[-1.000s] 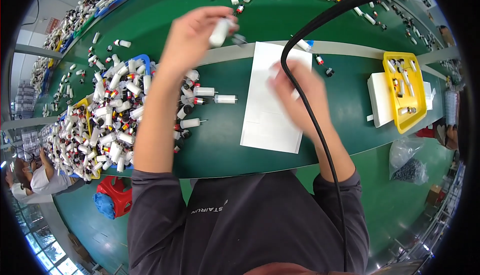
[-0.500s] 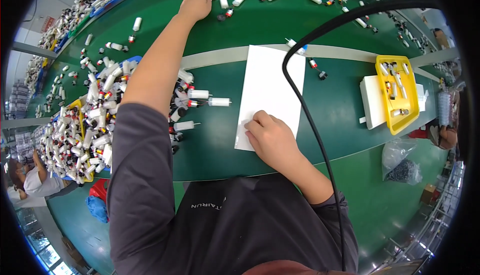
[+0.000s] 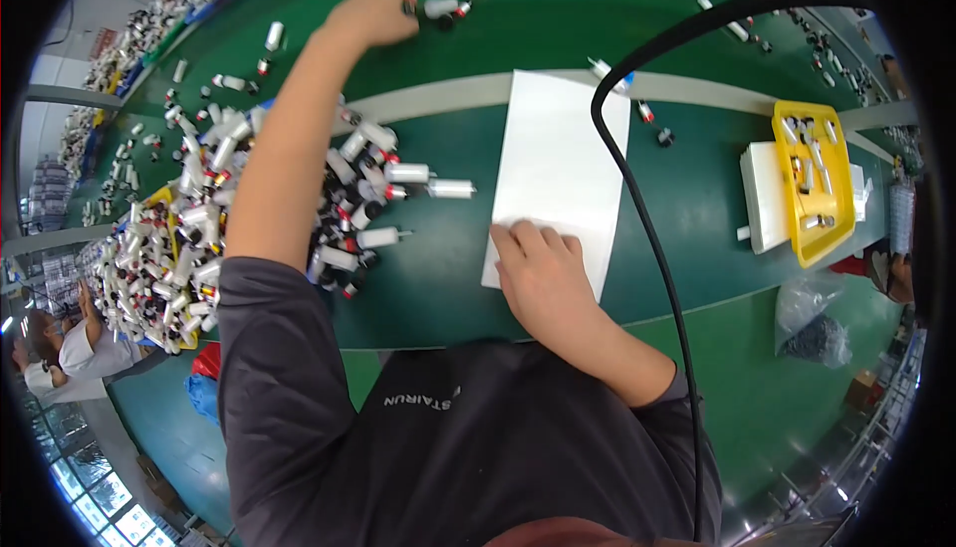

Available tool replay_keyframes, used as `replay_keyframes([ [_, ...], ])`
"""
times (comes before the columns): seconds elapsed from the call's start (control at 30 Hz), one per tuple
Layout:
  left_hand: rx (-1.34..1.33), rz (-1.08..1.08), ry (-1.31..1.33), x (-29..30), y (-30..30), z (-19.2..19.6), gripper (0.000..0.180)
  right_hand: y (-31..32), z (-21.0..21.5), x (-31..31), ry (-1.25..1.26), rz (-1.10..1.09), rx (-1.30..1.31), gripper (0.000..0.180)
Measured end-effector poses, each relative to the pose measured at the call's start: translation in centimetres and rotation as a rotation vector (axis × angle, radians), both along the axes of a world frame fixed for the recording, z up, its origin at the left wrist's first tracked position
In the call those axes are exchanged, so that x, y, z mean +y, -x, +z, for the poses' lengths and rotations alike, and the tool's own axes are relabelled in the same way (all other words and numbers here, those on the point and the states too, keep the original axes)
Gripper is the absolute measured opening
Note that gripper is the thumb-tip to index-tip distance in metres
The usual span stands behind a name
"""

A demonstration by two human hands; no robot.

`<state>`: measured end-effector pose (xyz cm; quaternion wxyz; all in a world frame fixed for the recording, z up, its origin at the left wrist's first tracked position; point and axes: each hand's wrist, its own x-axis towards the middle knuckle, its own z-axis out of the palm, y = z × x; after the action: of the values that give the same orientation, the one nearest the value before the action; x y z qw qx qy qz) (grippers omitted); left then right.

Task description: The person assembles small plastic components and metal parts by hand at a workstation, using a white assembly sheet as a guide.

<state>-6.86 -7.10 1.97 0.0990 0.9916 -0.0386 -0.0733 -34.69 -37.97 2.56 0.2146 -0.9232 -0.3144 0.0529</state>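
Left hand (image 3: 372,13) has since pinched a part (image 3: 409,2); right hand (image 3: 543,276) on paper (image 3: 563,164), grip unclear.

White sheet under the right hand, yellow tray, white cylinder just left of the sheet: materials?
White sheet: likely paper or thin card, matte; flat, crisp-edged, no glare.
Yellow tray: probably moulded plastic, smooth; even colour, rounded corners.
White cylinder: perhaps plastic, finish unclear; pale, even body, too small to be sure.

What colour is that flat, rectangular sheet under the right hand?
White: the flat, rectangular, paper-like sheet shows best in the head view.
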Motion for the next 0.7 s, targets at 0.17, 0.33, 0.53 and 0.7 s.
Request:
replay_keyframes([
  [0.17, -0.075, -0.104, -0.121, -1.9, 1.7, -2.1, 0.069, 0.0, -0.8, -0.6, 0.03, 0.051, -0.019, 0.038],
  [0.33, -0.061, -0.018, -0.018, -1.0, 0.6, -2.6, 0.05, -0.4, -0.6, -0.1, 0.005, 0.04, 0.021, 0.024],
  [0.53, -0.049, 0.119, 0.409, -1.1, 3.0, 0.7, 0.038, -1.9, 1.2, -1.8, -0.226, 0.043, 0.319, 0.035],
  [0.7, -0.06, 0.128, 1.442, -6.6, 9.8, 7.2, 0.04, -6.1, 4.0, -2.3, -0.568, -0.144, 0.114, 0.058],
])
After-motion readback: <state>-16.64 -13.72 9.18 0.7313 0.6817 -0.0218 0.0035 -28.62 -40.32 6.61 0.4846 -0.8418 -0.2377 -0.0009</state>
